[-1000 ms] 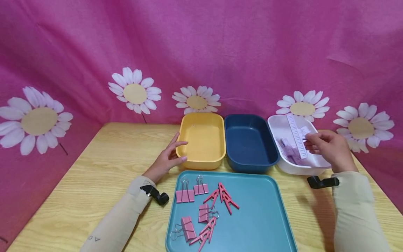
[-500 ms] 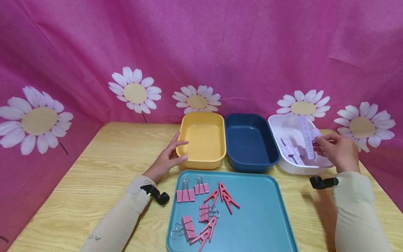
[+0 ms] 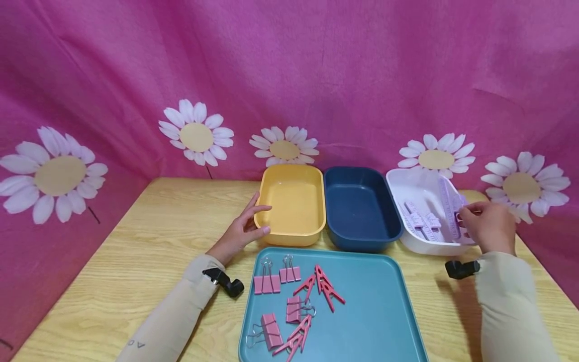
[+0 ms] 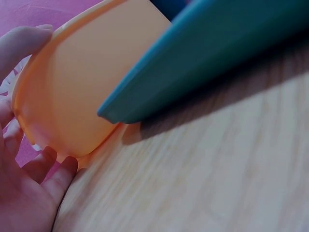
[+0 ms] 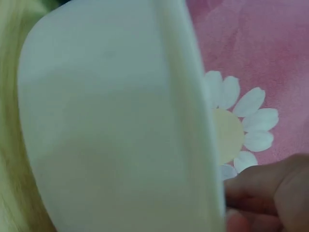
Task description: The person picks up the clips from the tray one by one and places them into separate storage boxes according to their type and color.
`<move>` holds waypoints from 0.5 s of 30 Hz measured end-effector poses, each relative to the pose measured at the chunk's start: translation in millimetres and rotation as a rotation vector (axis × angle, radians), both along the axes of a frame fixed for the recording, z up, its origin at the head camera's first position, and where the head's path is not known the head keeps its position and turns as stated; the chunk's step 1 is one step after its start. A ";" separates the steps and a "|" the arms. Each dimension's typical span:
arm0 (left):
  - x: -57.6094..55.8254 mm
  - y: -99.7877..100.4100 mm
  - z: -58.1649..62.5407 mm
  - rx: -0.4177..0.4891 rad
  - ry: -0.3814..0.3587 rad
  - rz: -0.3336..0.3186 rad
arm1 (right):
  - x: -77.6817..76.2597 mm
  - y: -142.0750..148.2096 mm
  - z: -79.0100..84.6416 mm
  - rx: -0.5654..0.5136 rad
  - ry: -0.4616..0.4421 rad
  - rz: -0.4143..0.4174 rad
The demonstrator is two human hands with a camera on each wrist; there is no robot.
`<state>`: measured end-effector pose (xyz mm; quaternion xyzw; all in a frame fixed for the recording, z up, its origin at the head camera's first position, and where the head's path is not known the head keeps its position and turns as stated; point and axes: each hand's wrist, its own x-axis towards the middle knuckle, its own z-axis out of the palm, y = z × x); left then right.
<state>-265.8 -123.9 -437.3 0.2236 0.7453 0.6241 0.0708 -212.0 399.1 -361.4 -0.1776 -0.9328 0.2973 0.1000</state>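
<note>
My right hand [image 3: 490, 226] pinches a lilac ruler [image 3: 451, 208] with printed marks, held upright and tilted over the right part of the white bin [image 3: 422, 247]. Two more lilac rulers [image 3: 418, 221] lie crossed on that bin's floor. In the right wrist view the white bin's outer wall [image 5: 106, 125] hides most of what the right hand [image 5: 275, 193] holds. My left hand [image 3: 239, 229] touches the near left corner of the yellow bin [image 3: 291, 239], its fingers spread and loosely bent around the rim. The left wrist view shows the left hand's fingertips [image 4: 46, 162] along the yellow wall.
A dark blue bin [image 3: 362, 241] stands between the yellow and white ones. In front, a teal tray [image 3: 362, 322] carries several pink binder clips [image 3: 271, 329] and several red clothespins [image 3: 326, 286]. Behind the table hangs a pink cloth [image 3: 344, 75] with printed daisies.
My right hand has shifted slightly right and down with the lilac ruler, which now stands lower in the white bin. The left hand stays at the yellow bin.
</note>
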 end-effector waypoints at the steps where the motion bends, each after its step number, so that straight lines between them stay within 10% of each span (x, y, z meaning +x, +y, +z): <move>1: -0.3 -0.1 -0.2 -0.001 -0.004 -0.002 | 0.1 -0.8 0.1 0.018 -0.007 -0.009; 15: 7.3 2.3 13.4 -0.013 -0.030 -0.002 | -3.4 -5.3 -3.6 0.171 -0.038 -0.022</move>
